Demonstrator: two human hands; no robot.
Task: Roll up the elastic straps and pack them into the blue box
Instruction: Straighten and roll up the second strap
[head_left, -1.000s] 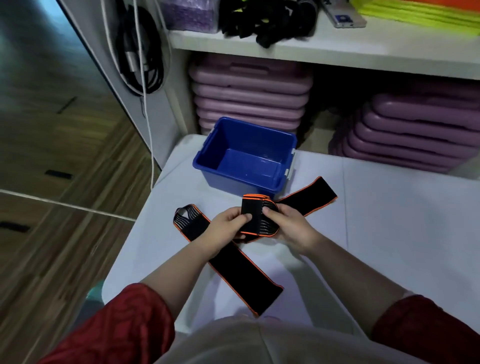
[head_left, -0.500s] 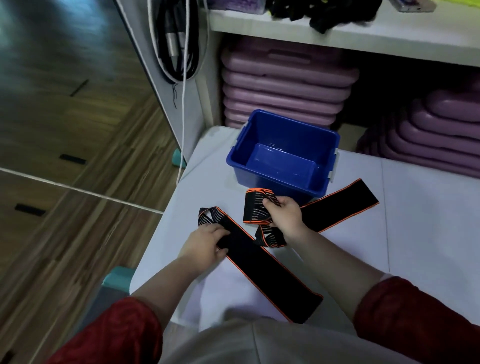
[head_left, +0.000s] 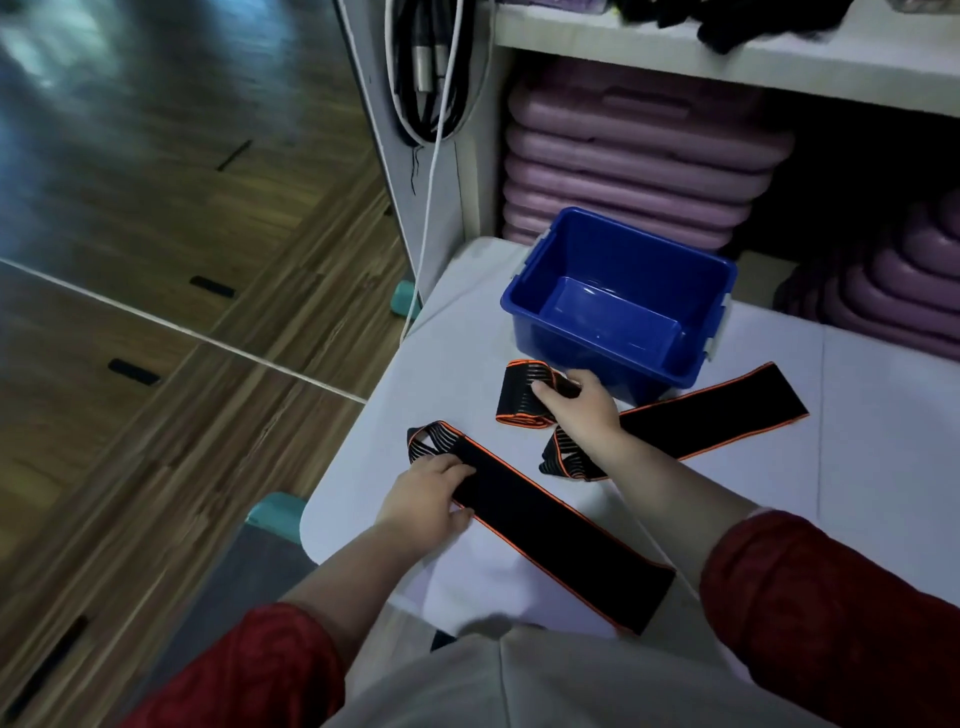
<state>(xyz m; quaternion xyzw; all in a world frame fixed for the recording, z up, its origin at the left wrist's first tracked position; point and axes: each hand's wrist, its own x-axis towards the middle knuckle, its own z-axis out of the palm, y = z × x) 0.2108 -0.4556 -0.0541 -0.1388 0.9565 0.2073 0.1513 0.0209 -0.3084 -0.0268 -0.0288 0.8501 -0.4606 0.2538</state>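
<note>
My right hand (head_left: 584, 410) grips a rolled black strap with orange edges (head_left: 519, 397), held just in front of the blue box (head_left: 621, 249), which has nothing inside. My left hand (head_left: 428, 499) grips the upper end of a flat black strap (head_left: 550, 530) that lies diagonally on the white table (head_left: 883, 467). A second flat strap (head_left: 696, 421) stretches to the right behind my right wrist, its near end (head_left: 566, 462) looped.
Stacked purple mats (head_left: 634, 156) fill the shelf behind the box. Cables (head_left: 426, 78) hang on the shelf's left side. The table's left edge drops to a wooden floor (head_left: 156, 312). Teal feet (head_left: 275, 512) show below the table corner.
My left hand let go of the rolled strap and took hold of the flat strap at the left. My right hand keeps the roll near the box's front. The view shifted leftward.
</note>
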